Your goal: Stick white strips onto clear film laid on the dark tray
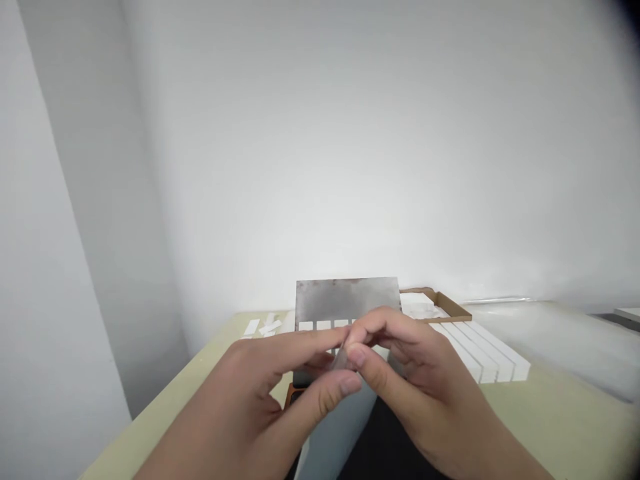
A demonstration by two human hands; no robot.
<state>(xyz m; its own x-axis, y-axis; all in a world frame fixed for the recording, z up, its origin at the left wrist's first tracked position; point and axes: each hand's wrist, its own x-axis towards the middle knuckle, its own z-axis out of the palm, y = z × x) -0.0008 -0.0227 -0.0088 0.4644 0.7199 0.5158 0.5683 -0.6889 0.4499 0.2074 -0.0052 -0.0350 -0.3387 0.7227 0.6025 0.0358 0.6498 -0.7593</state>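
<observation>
My left hand and my right hand meet in the middle of the view, with their fingertips pinching a small grey flat piece. My fingers hide most of it, so I cannot tell its material. Just beyond my fingers stands a scuffed grey metal plate, tilted slightly back. Several white rectangles show along its lower part. To the right of my right hand lie long white bars, side by side.
A cardboard tray holding white pieces sits behind the bars. Small white strips lie at the far left of the pale yellow table. An orange item pokes out below my left hand. White walls rise behind and left.
</observation>
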